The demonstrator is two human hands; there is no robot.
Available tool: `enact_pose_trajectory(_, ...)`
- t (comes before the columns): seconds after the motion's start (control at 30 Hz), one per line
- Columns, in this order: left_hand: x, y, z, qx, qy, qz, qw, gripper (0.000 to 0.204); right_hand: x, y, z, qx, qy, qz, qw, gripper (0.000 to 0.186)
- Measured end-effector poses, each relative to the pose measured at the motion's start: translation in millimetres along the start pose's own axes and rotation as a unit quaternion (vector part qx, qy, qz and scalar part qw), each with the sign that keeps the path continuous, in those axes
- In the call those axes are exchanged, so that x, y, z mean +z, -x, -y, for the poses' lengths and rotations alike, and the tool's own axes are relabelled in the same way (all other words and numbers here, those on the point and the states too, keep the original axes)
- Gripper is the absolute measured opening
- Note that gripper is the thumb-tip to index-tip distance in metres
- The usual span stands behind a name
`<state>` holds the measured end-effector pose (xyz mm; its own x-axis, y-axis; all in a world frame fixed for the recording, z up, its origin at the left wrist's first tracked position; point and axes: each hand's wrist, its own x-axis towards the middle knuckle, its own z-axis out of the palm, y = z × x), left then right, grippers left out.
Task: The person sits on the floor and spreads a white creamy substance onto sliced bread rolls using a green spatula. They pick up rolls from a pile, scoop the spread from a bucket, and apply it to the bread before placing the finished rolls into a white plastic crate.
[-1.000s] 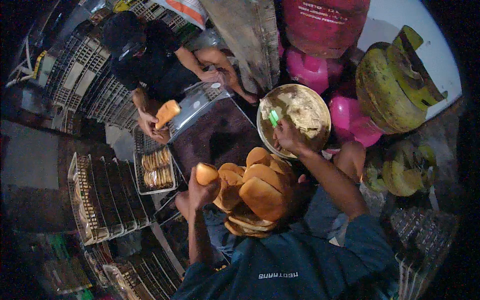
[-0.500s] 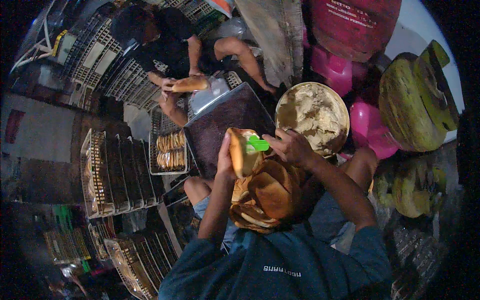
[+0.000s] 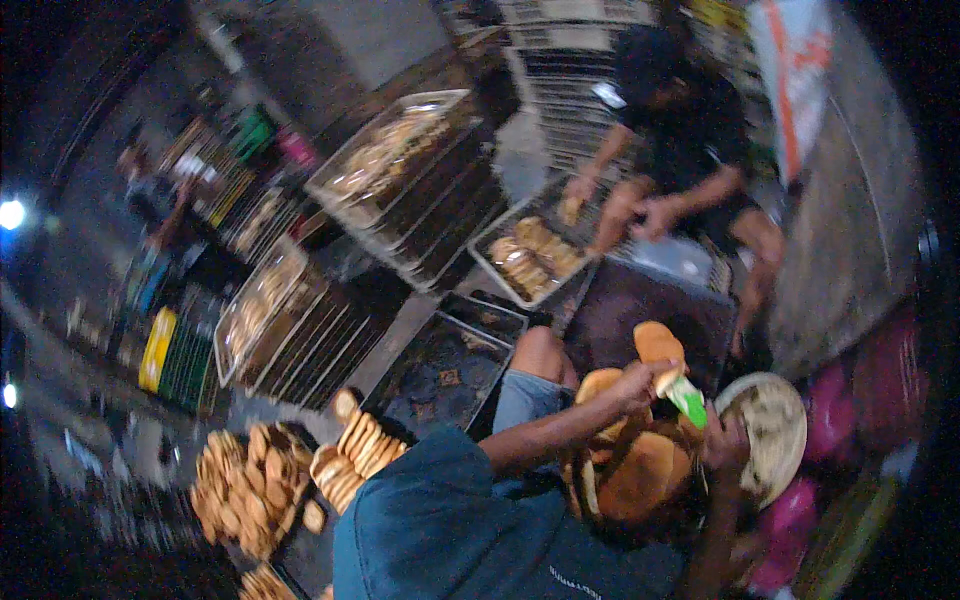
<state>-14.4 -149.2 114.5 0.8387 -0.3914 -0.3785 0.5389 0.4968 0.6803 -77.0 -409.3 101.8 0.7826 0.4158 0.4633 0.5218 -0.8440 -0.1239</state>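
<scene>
Between the fingers of my left hand (image 3: 640, 385) is a split bread bun (image 3: 657, 342), held up over my lap. My right hand (image 3: 726, 445) grips a bright green plastic spreader (image 3: 686, 400); its blade, with pale cream on it, touches or nearly touches the bun. Under both hands a pile of browned buns (image 3: 645, 478) lies in my lap. Just to the right of my right hand is a round tub (image 3: 801, 432) of pale cream filling. The picture is somewhat blurred.
Ahead stands a dark brown-topped box (image 3: 640, 310). Beyond it a co-worker in black (image 3: 680, 110) reaches toward a crate (image 3: 487, 255) of wrapped buns. Stacked crates (image 3: 400, 190) stand left, with a heap of buns (image 3: 252, 490) at lower left. Pink containers (image 3: 785, 530) are at right.
The view has swung left, showing more crates and the bun heap. My hands still hold the bun and green spreader. The co-worker's hand has moved from above the box to the bun crate.
</scene>
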Motion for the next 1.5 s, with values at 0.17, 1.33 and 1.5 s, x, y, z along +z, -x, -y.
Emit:
enact_pose_trajectory(0.17, -26.3, -4.1, 12.5, 0.076, 0.157, 0.021, 0.984, 0.031, 0.3, 21.9, -28.1, 0.056, -0.066, 0.0, 0.996, 0.042)
enact_pose_trajectory(1.33, -133.4, -151.7, 37.0, 0.05, -0.694, -0.116, 0.709, 0.041, 5.3, 50.2, -24.7, 0.254, -0.145, -0.04, 0.955, 0.032)
enact_pose_trajectory(1.5, -144.8, -165.3, 43.7, 0.002, -0.095, -0.034, 0.995, 0.034, -8.3, 81.9, -23.9, 0.29, -0.169, -0.045, 0.941, 0.033)
